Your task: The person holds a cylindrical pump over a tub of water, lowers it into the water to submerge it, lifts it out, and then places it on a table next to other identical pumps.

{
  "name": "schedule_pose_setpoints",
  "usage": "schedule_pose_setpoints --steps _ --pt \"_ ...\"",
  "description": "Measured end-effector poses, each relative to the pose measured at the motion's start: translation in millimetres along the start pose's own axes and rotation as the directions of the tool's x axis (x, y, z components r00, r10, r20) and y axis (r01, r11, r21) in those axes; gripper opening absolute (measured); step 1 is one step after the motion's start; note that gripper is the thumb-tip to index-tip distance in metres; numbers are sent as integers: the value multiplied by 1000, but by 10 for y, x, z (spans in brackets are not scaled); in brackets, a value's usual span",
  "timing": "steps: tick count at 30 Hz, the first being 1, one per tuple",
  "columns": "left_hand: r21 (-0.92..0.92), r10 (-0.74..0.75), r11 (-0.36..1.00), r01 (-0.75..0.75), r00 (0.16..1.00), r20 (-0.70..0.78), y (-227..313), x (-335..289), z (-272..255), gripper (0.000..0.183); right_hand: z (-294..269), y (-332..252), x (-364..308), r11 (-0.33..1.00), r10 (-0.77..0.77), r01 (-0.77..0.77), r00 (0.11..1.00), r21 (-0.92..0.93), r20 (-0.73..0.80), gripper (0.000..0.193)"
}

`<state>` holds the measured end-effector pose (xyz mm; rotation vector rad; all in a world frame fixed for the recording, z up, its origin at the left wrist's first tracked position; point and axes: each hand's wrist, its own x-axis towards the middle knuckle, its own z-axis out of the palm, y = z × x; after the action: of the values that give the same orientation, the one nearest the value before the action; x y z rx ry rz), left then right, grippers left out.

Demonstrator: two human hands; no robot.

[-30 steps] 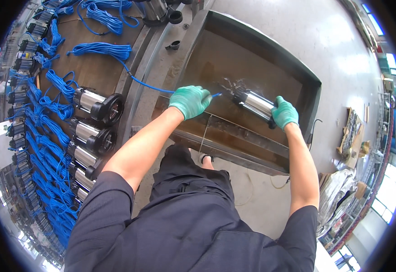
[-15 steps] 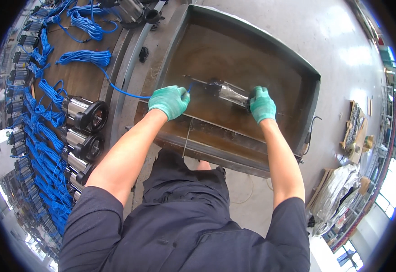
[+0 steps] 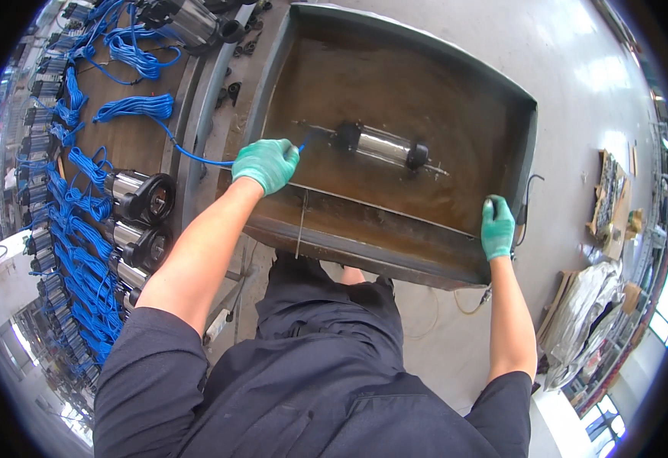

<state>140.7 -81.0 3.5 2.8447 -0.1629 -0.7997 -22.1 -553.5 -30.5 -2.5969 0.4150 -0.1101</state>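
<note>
A steel cylindrical pump (image 3: 383, 146) with black ends lies in brown water inside a metal tank (image 3: 414, 47). Thin rods stick out from both its ends. My left hand (image 3: 266, 165), in a green glove, is closed round a blue cable (image 3: 200, 159) at the tank's left side. The cable runs from a coil on the bench through my grip towards the pump's left end. My right hand (image 3: 497, 229), gloved too, is apart from the pump, over the tank's near right corner. Its fingers are curled, and anything inside them is hidden.
On the left, a bench (image 3: 120, 145) carries coiled blue cables (image 3: 134, 108) and several steel pumps with black ends (image 3: 144, 197). A ledge with a thin bar (image 3: 383, 204) crosses the tank's near side. Wrapped material (image 3: 584, 320) lies on the floor at right.
My right hand has let go of the pump and moved right and nearer, to the tank's corner. The pump now lies unheld in the water. My left hand keeps its grip on the cable.
</note>
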Motion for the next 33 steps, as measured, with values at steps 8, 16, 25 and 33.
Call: schedule_pose_setpoints --steps 8,16,25,33 --pt "37 -42 998 44 999 -32 36 11 -8 32 89 -50 -23 992 110 -110 994 -65 -3 24" --pt "44 -81 996 83 996 -32 11 -2 2 34 49 -124 6 983 155 -156 988 -98 -9 27" --pt "65 -75 995 79 995 -61 3 13 15 34 54 -117 31 976 180 -178 984 -126 9 27" --pt "66 -86 994 88 995 -42 30 3 -13 34 47 -111 30 977 175 -172 984 -123 18 27"
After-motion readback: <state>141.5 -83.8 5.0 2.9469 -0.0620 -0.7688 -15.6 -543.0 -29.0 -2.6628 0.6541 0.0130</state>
